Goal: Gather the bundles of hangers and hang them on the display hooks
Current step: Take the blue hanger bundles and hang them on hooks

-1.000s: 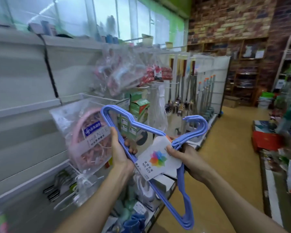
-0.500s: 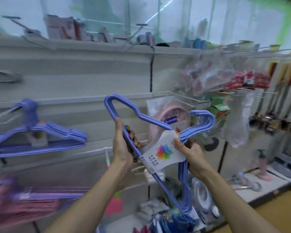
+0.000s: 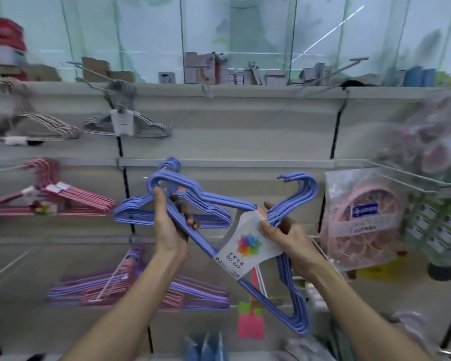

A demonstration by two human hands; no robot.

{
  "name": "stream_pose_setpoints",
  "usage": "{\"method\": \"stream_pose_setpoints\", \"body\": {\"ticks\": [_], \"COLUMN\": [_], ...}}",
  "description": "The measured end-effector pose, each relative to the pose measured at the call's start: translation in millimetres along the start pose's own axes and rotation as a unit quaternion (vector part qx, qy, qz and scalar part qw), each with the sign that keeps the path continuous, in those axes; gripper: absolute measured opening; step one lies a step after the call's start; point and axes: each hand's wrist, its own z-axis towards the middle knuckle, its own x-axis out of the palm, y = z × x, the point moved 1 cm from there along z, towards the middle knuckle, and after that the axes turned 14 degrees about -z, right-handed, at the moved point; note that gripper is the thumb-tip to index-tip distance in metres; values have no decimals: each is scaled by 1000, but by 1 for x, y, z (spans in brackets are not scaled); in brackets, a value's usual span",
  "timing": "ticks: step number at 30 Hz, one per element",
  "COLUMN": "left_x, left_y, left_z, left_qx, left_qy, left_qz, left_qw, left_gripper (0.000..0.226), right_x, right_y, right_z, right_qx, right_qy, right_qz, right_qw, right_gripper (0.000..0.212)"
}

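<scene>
Swung from aisle to hook wall: both hands, left hand (image 3: 168,225) and right hand (image 3: 289,239), grip blue hanger bundle (image 3: 219,204), matching hung blue bundle (image 3: 130,212) just behind, so hanging is next

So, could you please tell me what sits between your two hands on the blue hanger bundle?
In the head view, the white paper label lies between them.

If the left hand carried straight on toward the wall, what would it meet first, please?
Most likely the blue hanger bundle already hanging just behind the left hand, ahead of the wall panel; depth is unclear.
</scene>
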Motion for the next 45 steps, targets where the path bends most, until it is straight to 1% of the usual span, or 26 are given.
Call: {"method": "stream_pose_setpoints", "body": {"ticks": [2,8,10,12,14,15,17,19,20,21,23,24,27,30,32,35,37,39,42,45], "left_x": [-14,-64,-86,-111,-134,-145,-159,-173,-182,-191,-200,-200,-194,-192,-194,-201,-205,-209,-214,-221], "left_y": [-23,-65,-76,-86,-94,-97,-102,-108,-110,-112,-119,-120,-124,-125,-125,-122,-119,-114,-111,-109], "left_z": [13,55,74,95,113,122,136,148,156,165,176,178,179,186,192,205,216,226,241,258], "left_qx": [16,49,35,-4,-35,-37,-10,17,32,49,78,88,80,83,69,60,61,65,72,58], "left_qy": [-31,-89,-111,-131,-147,-160,-182,-182,-167,-142,-81,-46,54,129,156,167,170,170,160,149], "left_qz": [0,-15,-24,-11,29,58,113,168,220,299,447,494,566,614,621,649,664,674,683,695], "left_qw": [999,995,993,991,988,985,977,969,960,942,887,864,819,775,765,740,726,715,709,701], "left_gripper": [52,47,48,44,32,25,14,9,10,14,21,25,37,36,33,46,50,51,53,56], "right_x": [19,71,86,98,111,119,133,146,152,157,167,171,181,185,186,189,191,193,199,205], "right_y": [8,34,41,46,48,49,49,49,49,49,48,48,45,42,38,27,19,11,5,-2], "right_z": [12,49,60,72,85,91,103,115,121,127,139,145,163,179,189,209,222,233,249,263], "right_qx": [-7,-33,-42,-45,-48,-51,-61,-68,-72,-76,-80,-81,-83,-79,-75,-65,-60,-53,-52,-50], "right_qy": [18,59,68,78,86,89,95,100,99,98,97,100,110,115,115,106,105,110,116,125], "right_qz": [-21,-102,-141,-180,-213,-223,-241,-259,-267,-273,-287,-289,-282,-273,-282,-306,-313,-310,-299,-292], "right_qw": [1000,992,987,980,972,970,964,958,956,954,950,949,950,952,950,944,942,943,946,947], "right_gripper": [110,74,64,49,34,31,32,35,37,40,45,45,41,47,56,68,73,74,69,64]}}
